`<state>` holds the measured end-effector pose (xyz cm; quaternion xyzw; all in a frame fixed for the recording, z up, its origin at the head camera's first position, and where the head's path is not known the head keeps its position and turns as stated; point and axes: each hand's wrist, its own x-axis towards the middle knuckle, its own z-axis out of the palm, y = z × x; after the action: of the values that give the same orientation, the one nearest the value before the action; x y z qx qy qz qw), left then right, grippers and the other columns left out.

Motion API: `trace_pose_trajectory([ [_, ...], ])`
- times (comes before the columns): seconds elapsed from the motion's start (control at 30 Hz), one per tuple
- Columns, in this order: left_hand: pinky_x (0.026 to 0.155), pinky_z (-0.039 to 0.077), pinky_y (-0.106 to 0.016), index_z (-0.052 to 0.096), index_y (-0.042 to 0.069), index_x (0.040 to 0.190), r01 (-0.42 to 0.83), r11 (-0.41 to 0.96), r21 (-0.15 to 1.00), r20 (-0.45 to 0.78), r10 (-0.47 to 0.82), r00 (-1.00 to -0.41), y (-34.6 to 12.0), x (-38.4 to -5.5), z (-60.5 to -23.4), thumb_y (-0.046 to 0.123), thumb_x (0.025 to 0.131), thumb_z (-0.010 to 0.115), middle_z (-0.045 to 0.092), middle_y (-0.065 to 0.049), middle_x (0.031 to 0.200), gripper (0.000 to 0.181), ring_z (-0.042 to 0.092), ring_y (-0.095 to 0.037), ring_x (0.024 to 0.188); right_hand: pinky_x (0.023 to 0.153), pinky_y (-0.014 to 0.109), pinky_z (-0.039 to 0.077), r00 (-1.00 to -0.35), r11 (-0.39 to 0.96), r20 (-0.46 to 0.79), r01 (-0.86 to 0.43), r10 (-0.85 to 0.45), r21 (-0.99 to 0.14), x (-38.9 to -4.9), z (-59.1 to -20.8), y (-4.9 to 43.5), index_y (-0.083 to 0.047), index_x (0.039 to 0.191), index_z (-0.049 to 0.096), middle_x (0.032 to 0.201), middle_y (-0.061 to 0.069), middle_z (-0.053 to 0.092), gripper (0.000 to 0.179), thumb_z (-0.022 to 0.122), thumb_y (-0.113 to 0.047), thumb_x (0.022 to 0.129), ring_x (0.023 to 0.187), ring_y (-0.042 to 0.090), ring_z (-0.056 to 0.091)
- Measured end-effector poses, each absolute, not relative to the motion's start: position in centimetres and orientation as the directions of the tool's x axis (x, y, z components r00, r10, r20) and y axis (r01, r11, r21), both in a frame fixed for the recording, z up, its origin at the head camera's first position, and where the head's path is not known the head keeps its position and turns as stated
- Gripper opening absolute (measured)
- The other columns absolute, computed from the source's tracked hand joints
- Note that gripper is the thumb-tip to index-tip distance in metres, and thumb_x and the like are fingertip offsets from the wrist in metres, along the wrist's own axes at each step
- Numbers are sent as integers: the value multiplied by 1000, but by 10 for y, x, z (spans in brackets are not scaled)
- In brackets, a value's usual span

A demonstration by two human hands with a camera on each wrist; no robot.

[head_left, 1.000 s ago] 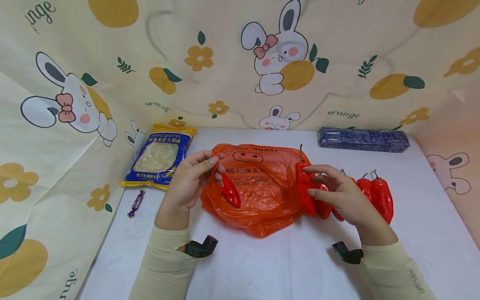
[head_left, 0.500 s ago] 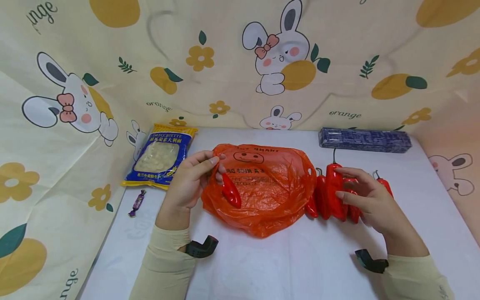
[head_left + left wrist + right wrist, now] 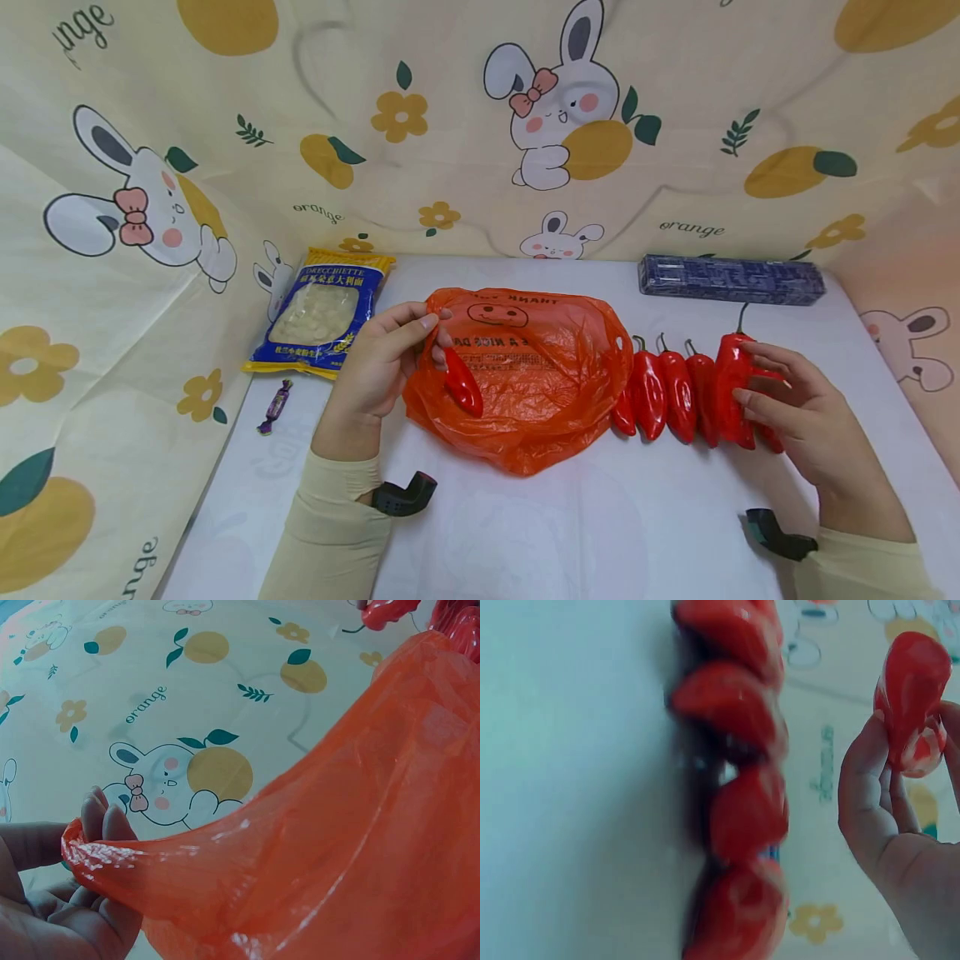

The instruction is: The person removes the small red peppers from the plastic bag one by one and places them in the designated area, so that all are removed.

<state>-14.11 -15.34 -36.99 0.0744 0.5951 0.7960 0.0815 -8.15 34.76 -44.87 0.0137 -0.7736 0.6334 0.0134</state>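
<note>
My left hand [image 3: 382, 362] pinches the left edge of a thin orange-red plastic bag [image 3: 540, 425]. In the left wrist view the bag [image 3: 300, 847] stretches away from the fingers. Just below that hand a glossy red pepper [image 3: 463, 383] shows against the bag; whether it lies inside or hangs from the fingers I cannot tell. My right hand [image 3: 806, 412] holds another red pepper [image 3: 729, 383] upright, stem up, between thumb and fingers, above the right end of a row of peppers [image 3: 678, 396]. In the right wrist view the held pepper [image 3: 913, 682] is raised off the table.
A blue and yellow pasta packet [image 3: 315, 317] lies at the back left, with a purple-wrapped candy [image 3: 275, 407] in front of it. A long dark blue box [image 3: 731, 279] stands along the back right. Printed cloth [image 3: 420, 50] hangs behind the white table [image 3: 510, 533].
My right hand has moved right with its pepper, from the bag's right edge along the pepper row, uncovering more of that row. The left hand and bag stay in place.
</note>
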Motion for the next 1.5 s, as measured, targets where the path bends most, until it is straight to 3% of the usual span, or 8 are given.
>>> trace_pose_trajectory([
  [0.17,77,61,-28,69,1,106,-39,-269,962,20,214,-977,-155,-140,-369,3,111,56,71,-11,91,15,66,-21,77,81,20,59,-993,-34,92,-95,79,-995,-77,-456,366,-9,162,51,153,0,47,65,60,17,103,124,14,53],
  [0.4,77,61,-28,71,6,107,-31,-268,963,29,215,-976,-156,-139,-368,4,111,54,72,-10,91,18,66,-21,77,79,18,58,-939,-104,7,-45,344,-994,-68,-466,391,-14,160,56,149,-4,53,62,68,8,103,118,9,58],
  [0.67,75,60,-28,72,6,106,-14,-276,961,51,228,-972,-155,-140,-367,4,111,55,71,-11,91,18,65,-21,77,66,12,56,-831,-16,-209,235,515,-972,-67,-479,414,-31,164,52,171,-1,35,67,76,-14,103,107,-2,52],
  [0.77,75,60,-28,71,6,106,-19,-275,961,46,230,-972,-155,-139,-366,4,111,55,71,-11,91,18,65,-21,77,65,12,55,-822,143,-237,356,518,-924,-71,-485,417,-32,169,43,177,6,26,67,70,-19,108,125,16,55],
  [0.87,76,60,-28,70,6,106,-26,-272,962,39,228,-973,-155,-138,-366,4,112,55,72,-11,91,17,65,-21,77,61,12,54,-819,303,-249,447,516,-841,-75,-489,418,-30,173,32,177,19,21,69,64,-26,112,144,43,44],
  [0.97,75,60,-28,70,5,105,-26,-274,961,38,226,-974,-154,-138,-367,4,111,55,72,-11,91,16,65,-21,77,59,13,54,-822,375,-253,477,510,-795,-77,-493,420,-24,174,28,174,28,21,71,63,-29,112,144,56,38],
  [1.13,75,60,-28,70,5,104,-27,-284,958,40,226,-973,-153,-138,-367,3,111,56,72,-12,91,16,65,-21,77,62,13,55,-835,419,-249,477,491,-773,-78,-496,421,-22,173,31,171,30,25,69,63,-29,112,134,52,46],
  [1.5,76,60,-27,69,3,104,-34,-288,957,34,227,-973,-153,-138,-366,2,111,56,72,-12,91,15,65,-21,77,64,12,54,-847,429,-245,463,472,-775,-75,-493,417,-27,173,31,172,29,25,69,60,-40,112,140,54,41],
])
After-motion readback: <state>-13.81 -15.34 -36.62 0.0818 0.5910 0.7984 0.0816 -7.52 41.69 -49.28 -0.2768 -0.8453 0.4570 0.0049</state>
